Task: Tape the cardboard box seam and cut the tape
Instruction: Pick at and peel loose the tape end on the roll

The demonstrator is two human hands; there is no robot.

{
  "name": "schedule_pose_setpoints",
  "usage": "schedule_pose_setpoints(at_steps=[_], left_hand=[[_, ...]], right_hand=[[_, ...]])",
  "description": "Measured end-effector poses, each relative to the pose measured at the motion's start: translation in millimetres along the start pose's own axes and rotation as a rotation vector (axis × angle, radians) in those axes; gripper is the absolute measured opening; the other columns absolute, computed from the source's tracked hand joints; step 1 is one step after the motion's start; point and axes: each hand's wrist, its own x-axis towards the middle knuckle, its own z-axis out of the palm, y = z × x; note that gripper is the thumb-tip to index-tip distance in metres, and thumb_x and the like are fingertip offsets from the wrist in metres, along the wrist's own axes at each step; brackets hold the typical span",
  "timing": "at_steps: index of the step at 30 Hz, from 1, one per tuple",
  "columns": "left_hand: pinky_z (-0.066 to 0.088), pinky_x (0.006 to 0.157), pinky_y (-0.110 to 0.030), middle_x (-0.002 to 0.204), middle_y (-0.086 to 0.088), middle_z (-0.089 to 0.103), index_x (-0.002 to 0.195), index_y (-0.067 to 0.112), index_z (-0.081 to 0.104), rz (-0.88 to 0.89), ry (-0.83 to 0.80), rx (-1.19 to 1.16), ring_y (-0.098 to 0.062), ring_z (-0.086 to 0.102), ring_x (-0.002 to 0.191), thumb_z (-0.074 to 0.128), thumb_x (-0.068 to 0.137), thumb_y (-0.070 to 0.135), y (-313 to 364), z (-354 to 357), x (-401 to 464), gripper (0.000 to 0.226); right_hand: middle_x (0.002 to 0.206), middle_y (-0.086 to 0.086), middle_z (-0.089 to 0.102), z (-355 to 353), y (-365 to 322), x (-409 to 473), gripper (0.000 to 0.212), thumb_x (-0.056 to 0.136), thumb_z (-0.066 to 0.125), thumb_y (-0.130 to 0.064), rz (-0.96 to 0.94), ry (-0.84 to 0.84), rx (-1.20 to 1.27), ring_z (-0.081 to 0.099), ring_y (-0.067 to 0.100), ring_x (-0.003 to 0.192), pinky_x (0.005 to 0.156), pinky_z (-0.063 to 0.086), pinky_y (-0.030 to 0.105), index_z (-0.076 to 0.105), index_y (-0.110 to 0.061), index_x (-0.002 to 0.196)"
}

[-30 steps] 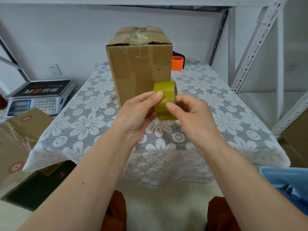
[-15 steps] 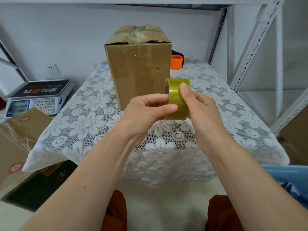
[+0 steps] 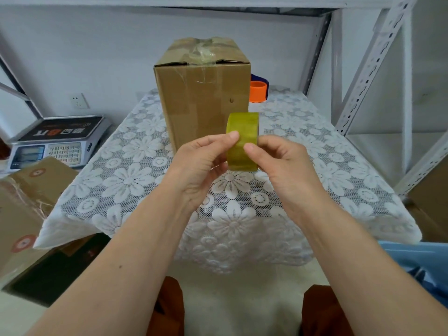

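**Tape end not yet free, box top already messy**

While we have the roll up in both hands, nothing has reached the seam, so the risks are all ahead of us.

Left to right:

- Cardboard cartons [image 3: 26, 204] at far left carry round red printed marks; too blurred for us to read.
- Weighing scale [image 3: 57, 141] has red and white characters on its dark platter, upside down to us, not legible. Keypad and display too small to read.
- Left hand [image 3: 201, 166] grips the tape roll [image 3: 243, 139] from its left side, fingers curled, thumb tip on the outer face.
- The roll stands on edge in the air, just in front of the cardboard box [image 3: 202, 93], above the lace tablecloth [image 3: 121, 175]. No print that we can see on roll or box.
- Right hand [image 3: 278, 163] grips the right side, thumb tip pressed on the tape face; we judge it is feeling for the free end.
- Orange roll [image 3: 258, 91] sits behind the box, partly hidden.

Risks, as we judge them:
- Clear tape on a clear roll: the end is hard to find, and a nail can split it into a sliver.
- Box is tall and upright; pressing tape along the top could tip or slide it on the cloth.
- Crumpled old tape on the top seam may stop new tape bonding flat.
- No cutter is in view that we can identify.
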Motion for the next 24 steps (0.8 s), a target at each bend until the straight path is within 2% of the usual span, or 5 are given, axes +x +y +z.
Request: schedule_pose_setpoints(at_steps=[3, 11, 16, 19, 24], left_hand=[[0.046, 0.059, -0.021, 0.065, 0.001, 0.066, 0.077, 0.013, 0.069, -0.012, 0.048, 0.01, -0.008, 0.057, 0.056, 0.073, 0.077, 0.025, 0, -1, 1, 0.013], [0.05, 0.056, -0.017, 0.068, -0.001, 0.07, 0.085, 0.007, 0.073, 0.033, -0.085, -0.012, -0.008, 0.062, 0.059, 0.067, 0.083, 0.018, -1, 1, -1, 0.013], [0.054, 0.061, -0.021, 0.079, -0.007, 0.075, 0.096, 0.0, 0.071, 0.056, -0.194, -0.022, -0.013, 0.07, 0.07, 0.066, 0.077, 0.012, 1, 3, -5, 0.023], [0.055, 0.065, -0.021, 0.083, -0.008, 0.076, 0.098, 0.001, 0.07, 0.071, -0.231, 0.004, -0.014, 0.072, 0.075, 0.065, 0.077, 0.004, 0, 5, -8, 0.022], [0.056, 0.071, -0.023, 0.088, -0.013, 0.075, 0.097, 0.0, 0.071, 0.124, -0.229, 0.125, -0.021, 0.073, 0.08, 0.067, 0.071, -0.011, -2, 4, -10, 0.029]], right_hand=[[0.087, 0.018, 0.072, 3, 0, -3, 0.008, 0.084, 0.067, -0.013, -0.035, -0.076, -0.133, 0.068, 0.031, 0.086, 0.083, 0.054, 0.042, 0.073, -0.008, 0.084], [0.069, 0.008, 0.052, 3, -1, -3, 0.035, 0.089, 0.06, -0.03, 0.036, -0.031, -0.107, 0.046, 0.01, 0.065, 0.056, 0.039, 0.02, 0.056, 0.001, 0.074], [0.09, 0.027, 0.066, 2, 0, -1, 0.048, 0.093, 0.052, -0.039, 0.046, 0.015, -0.065, 0.062, 0.026, 0.076, 0.075, 0.05, 0.035, 0.063, 0.008, 0.091], [0.094, 0.022, 0.07, 1, -1, 0, 0.049, 0.093, 0.05, -0.043, 0.08, 0.044, -0.09, 0.066, 0.031, 0.085, 0.087, 0.05, 0.048, 0.067, 0.003, 0.091], [0.069, -0.005, 0.058, 0, -1, 0, 0.028, 0.091, 0.056, -0.036, 0.052, 0.103, -0.068, 0.053, 0.01, 0.067, 0.067, 0.045, 0.031, 0.06, -0.017, 0.071]])
